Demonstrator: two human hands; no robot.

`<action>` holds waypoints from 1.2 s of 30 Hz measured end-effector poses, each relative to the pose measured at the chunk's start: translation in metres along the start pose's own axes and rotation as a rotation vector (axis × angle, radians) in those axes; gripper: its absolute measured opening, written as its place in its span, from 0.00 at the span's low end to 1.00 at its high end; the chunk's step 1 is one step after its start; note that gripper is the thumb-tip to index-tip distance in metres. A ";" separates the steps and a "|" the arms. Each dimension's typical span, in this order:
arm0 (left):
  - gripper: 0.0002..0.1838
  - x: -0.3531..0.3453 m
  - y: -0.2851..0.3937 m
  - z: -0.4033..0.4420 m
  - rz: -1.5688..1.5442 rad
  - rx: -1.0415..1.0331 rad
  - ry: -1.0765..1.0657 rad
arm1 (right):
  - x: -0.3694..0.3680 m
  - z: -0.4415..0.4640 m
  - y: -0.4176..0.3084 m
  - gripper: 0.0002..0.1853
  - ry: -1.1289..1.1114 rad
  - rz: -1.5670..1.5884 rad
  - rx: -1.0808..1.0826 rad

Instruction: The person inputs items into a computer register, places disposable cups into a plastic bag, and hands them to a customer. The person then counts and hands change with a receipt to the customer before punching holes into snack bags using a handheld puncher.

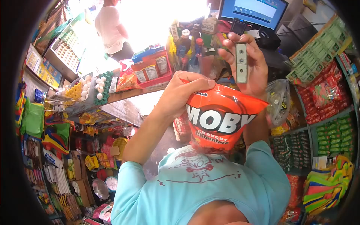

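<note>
An orange Moby snack bag (225, 118) hangs upright in front of my chest. My left hand (191, 90) pinches its top edge near the upper left corner, fingers closed. Higher up and to the right, my right hand (249, 62) is raised with its fingers bent and spread around a narrow grey-green metal piece (241, 63) that has several holes. The piece stands upright against the palm and fingers, just above the bag. The bag covers part of my right forearm.
A counter holds eggs (87, 87), a red tray of snack packs (152, 71) and several bottles (185, 41). A monitor (255, 11) stands at the top right. Shelves of packets (333, 135) line both sides. A person (110, 28) stands beyond the counter.
</note>
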State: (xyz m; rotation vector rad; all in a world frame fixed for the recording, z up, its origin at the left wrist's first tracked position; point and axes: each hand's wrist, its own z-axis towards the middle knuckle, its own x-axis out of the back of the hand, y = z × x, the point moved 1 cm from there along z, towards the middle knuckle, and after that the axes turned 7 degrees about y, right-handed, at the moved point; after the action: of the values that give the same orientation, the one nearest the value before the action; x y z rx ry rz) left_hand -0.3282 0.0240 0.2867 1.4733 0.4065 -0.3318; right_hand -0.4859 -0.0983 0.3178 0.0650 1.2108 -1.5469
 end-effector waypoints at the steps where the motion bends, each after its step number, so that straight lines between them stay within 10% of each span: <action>1: 0.08 -0.006 0.001 0.000 -0.008 0.017 -0.003 | -0.013 -0.002 0.003 0.11 0.020 0.036 0.019; 19: 0.06 -0.038 -0.016 -0.013 -0.148 -0.027 -0.043 | -0.006 -0.005 0.015 0.06 -0.616 0.428 -0.027; 27: 0.05 -0.042 -0.021 -0.018 -0.254 -0.028 -0.018 | -0.007 0.001 0.025 0.23 -0.830 0.552 0.022; 36: 0.05 -0.041 -0.023 -0.011 -0.206 -0.060 -0.016 | -0.009 -0.003 0.022 0.25 -0.579 0.538 -0.001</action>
State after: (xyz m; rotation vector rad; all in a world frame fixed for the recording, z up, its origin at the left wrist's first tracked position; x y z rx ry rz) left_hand -0.3756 0.0318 0.2844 1.3719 0.5525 -0.4907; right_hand -0.4672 -0.0863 0.3076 -0.0536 0.6576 -0.9908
